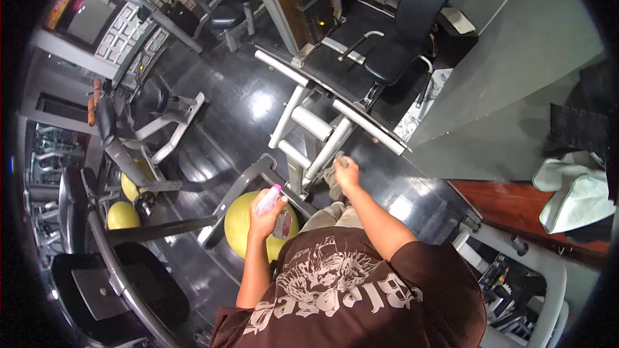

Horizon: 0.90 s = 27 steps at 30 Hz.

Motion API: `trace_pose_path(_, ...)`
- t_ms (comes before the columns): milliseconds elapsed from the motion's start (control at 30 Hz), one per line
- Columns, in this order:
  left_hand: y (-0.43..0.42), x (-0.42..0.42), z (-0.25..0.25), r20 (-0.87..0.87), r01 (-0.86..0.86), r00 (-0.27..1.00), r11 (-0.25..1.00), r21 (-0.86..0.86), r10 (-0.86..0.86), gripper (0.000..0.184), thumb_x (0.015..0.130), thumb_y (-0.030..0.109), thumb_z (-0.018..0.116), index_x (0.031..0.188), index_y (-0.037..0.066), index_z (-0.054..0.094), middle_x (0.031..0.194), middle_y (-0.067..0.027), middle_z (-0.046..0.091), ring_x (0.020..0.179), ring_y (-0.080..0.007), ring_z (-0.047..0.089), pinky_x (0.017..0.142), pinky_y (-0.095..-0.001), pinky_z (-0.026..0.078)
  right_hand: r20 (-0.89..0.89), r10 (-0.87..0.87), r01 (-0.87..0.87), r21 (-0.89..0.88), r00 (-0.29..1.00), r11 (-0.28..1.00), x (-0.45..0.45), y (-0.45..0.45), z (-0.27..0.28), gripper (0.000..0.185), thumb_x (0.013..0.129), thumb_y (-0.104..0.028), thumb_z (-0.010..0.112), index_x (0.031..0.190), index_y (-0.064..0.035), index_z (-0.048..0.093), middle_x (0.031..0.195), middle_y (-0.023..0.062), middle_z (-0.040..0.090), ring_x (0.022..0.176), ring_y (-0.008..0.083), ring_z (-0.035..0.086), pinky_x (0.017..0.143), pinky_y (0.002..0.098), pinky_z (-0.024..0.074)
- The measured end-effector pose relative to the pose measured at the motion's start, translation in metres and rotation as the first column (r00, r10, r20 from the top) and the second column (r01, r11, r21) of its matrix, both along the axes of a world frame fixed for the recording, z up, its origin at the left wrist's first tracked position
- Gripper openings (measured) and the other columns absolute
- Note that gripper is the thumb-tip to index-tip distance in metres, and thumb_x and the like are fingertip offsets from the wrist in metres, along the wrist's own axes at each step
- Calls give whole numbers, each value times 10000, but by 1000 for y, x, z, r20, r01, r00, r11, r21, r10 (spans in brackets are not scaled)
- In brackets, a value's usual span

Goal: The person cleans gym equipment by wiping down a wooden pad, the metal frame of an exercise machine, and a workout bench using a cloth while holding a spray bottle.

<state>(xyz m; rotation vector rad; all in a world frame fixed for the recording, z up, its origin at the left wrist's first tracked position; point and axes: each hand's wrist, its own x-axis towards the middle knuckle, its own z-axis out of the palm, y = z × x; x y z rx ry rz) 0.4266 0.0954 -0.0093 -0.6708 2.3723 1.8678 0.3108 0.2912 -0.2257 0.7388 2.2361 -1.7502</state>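
My left hand (263,217) is wrapped round a clear bottle (269,201) with a pink top, held above a yellow-green exercise ball (242,227). My right hand (346,174) grips a greyish-brown cloth (335,188), which hangs down beside the silver frame of a gym machine (320,158). The white tubes of that machine lie just ahead of my right hand. Whether the cloth touches the frame, I cannot tell.
A black padded seat (394,51) stands behind the machine. At the left are a bench machine (138,132) and more yellow balls (124,216). White cloths (570,193) hang at the right, above a silver-framed machine (541,277). A grey partition (496,77) rises at the right.
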Motion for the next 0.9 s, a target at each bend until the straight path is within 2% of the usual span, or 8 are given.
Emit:
trace_pose_path(67,2,10,-2,14,-35,999,999,12,35,190,869,154,787,924,38,645,766,-6,630,650,-104,600,613,-266,494,58,11,-5,-105,998,994,-17,0,21,377,881,-251,738,1163,-7,678,1073,164,729,983,247,687,867,373,532)
trace_pose_path(167,7,25,-6,33,-89,996,996,15,88,185,875,152,783,925,40,644,770,-8,632,651,-104,602,615,-266,494,18,34,-36,100,999,994,-9,-30,-10,383,887,-242,727,1173,3,659,1110,185,712,1024,275,677,892,388,523)
trace_pose_path(267,11,41,-7,34,-140,990,990,27,139,183,874,140,784,926,35,643,782,-12,636,652,-107,606,619,-267,494,38,322,-324,75,946,943,38,-49,-21,446,887,-296,706,1216,-17,598,1212,275,640,1130,417,621,983,439,486)
trace_pose_path(433,16,66,-14,32,-223,975,974,33,222,165,874,125,773,929,26,652,758,-17,636,645,-103,606,615,-265,493,-33,352,-351,17,935,936,45,-32,5,362,875,-219,716,1157,-19,609,1078,261,680,1041,419,654,914,433,510)
trace_pose_path(567,16,73,-23,8,-270,963,961,57,270,175,870,128,783,927,28,651,763,-16,637,647,-103,609,618,-267,498,-492,335,-298,155,804,942,18,-17,17,342,884,-226,698,1193,-82,670,1074,207,699,997,398,671,888,445,529)
trace_pose_path(667,19,71,-25,25,-282,959,958,51,281,179,869,128,787,929,28,652,770,-14,639,654,-100,610,621,-268,501,-244,692,-569,421,679,706,9,-14,30,353,880,-238,694,1218,-137,681,1059,197,696,975,400,674,874,481,537)
trace_pose_path(800,19,62,-21,26,-276,961,958,77,275,168,875,125,781,922,28,652,772,-15,645,661,-96,609,619,-265,499,-106,793,-654,506,599,562,20,-26,20,379,872,-271,699,1250,-270,670,1083,180,657,946,430,672,845,534,544)
trace_pose_path(900,16,56,-21,43,-238,971,970,54,235,157,884,121,772,927,26,655,784,-18,654,663,-93,603,618,-260,493,-64,878,-725,537,475,431,25,-25,23,353,891,-253,662,1243,-262,661,1085,177,650,938,430,676,842,543,545)
